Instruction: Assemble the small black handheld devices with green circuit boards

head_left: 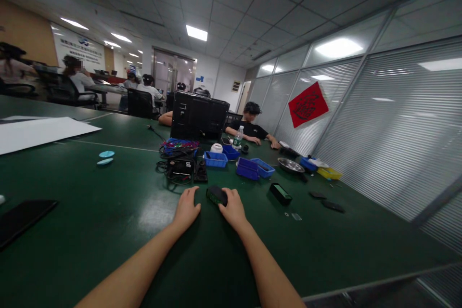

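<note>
A small dark block with a green side (215,195) lies on the green table (108,211) between my two hands. My right hand (233,208) curls round its right end and grips it. My left hand (186,207) rests on the table just left of the block, fingers bent down, their tips hidden; I cannot tell whether it touches the block. A second dark block with a green top (280,193) lies further right, apart from both hands.
Behind my hands sit a tangle of cables with a black device (179,167), several blue trays (215,159), a metal bowl (290,165), a yellow tray (328,173) and a black case (198,116). A person sits across the table. A dark tablet (21,219) lies at left.
</note>
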The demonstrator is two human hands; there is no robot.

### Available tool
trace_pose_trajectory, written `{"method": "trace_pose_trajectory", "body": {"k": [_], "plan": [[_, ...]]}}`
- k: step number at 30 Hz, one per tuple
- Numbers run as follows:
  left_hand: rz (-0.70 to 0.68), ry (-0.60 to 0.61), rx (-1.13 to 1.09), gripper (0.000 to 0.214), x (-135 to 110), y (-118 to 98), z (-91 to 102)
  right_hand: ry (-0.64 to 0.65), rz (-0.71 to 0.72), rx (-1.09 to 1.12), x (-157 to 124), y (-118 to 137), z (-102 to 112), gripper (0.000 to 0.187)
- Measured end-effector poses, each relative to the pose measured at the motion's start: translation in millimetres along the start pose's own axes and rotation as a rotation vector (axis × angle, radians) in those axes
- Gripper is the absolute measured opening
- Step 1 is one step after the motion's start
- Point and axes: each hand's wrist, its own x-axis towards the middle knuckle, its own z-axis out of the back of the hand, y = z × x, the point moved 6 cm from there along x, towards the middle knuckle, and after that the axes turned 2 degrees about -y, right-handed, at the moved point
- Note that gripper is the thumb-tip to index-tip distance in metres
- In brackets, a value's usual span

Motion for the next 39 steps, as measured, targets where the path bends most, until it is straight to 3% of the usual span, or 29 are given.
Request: {"method": "trace_pose_trajectory", "body": {"k": [2, 5, 8, 12, 16, 19, 23, 30, 39], "plan": [[0.048, 0.008, -0.036, 0.049, 1.0, 3.3, -1.4, -0.011, -0.026, -0.110, -1.9, -1.2, -1.7, 0.055], [0.128, 0.114, -0.193, 0.039, -0.5, 3.0, -11.2, -0.002, -0.044, -0.185, -5.6, 0.8, -7.8, 0.062], [0.176, 0.202, -0.391, 0.029, -3.3, -3.1, -20.1, -0.010, -0.018, -0.181, -10.3, 9.9, -16.1, 0.065], [0.197, 0.190, -0.542, 0.027, -2.9, -6.1, -20.0, 0.024, 0.083, -0.082, -17.5, 27.4, -28.4, 0.073], [0.218, 0.128, -0.430, 0.047, -0.8, 2.3, -15.0, 0.053, 0.221, 0.027, -24.2, 41.5, -32.4, 0.076], [0.126, 0.068, -0.228, 0.062, 0.2, 2.8, -10.1, 0.081, 0.293, 0.100, -28.1, 47.6, -32.0, 0.075], [0.111, 0.013, -0.094, 0.061, 1.6, 2.9, -3.8, 0.106, 0.356, 0.161, -30.0, 52.8, -32.1, 0.072], [0.297, 0.042, -0.213, 0.055, 4.1, 7.4, 1.4, 0.017, 0.194, 0.252, -17.0, 34.3, -29.0, 0.066], [0.387, 0.073, -0.386, 0.056, 2.3, 11.8, -0.9, 0.082, 0.025, 0.434, -12.5, 22.2, -37.0, 0.071]]}}
